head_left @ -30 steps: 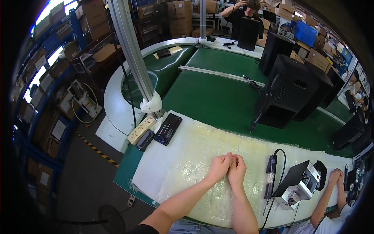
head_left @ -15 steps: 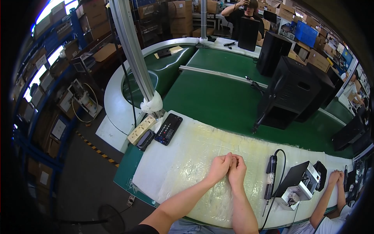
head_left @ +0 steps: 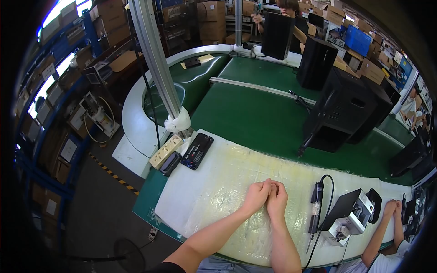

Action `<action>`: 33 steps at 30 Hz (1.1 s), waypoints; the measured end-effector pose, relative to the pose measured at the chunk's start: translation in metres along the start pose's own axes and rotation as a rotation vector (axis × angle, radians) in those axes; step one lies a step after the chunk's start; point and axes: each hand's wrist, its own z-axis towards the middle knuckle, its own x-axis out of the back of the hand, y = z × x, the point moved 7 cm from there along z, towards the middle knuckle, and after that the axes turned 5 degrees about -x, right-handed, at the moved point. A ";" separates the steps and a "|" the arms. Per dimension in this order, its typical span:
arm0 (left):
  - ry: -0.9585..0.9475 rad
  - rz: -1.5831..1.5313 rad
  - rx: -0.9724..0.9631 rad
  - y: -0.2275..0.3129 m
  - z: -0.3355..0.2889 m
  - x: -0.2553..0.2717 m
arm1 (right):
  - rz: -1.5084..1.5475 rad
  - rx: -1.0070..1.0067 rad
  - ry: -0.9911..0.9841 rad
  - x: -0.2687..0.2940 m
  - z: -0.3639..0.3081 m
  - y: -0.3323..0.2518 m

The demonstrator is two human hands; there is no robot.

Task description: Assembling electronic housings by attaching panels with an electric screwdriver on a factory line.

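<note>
A: Both hands, left hand (head_left: pixel 257 196) and right hand (head_left: pixel 277 200), pressed together, empty, on the plastic-covered white mat (head_left: pixel 214 191)

B: yep, electric screwdriver (head_left: pixel 315 210) at 3 o'clock, black remote (head_left: pixel 197 151) at 10

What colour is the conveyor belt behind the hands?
Green, clearest in the head view: belt, beyond the clasped hands.

From my feed, brown cardboard boxes (head_left: pixel 213 18) are stacked way at the back, with more brown boxes (head_left: pixel 369 68) along the far right. A blue rectangular screen (head_left: pixel 358 40) glows up near the top right. On the left shelving I spot small white label cards (head_left: pixel 69 149), and yellow-black hazard tape (head_left: pixel 111 172) runs along the floor.
</note>
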 end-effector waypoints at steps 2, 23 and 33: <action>0.000 0.005 0.003 -0.001 0.000 0.000 | -0.002 0.004 -0.003 0.000 0.001 0.001; 0.009 0.004 -0.009 -0.002 0.001 0.000 | -0.013 0.008 0.010 0.000 0.000 -0.002; 0.006 0.013 -0.015 0.001 0.000 0.000 | -0.013 0.029 0.012 0.000 0.002 0.005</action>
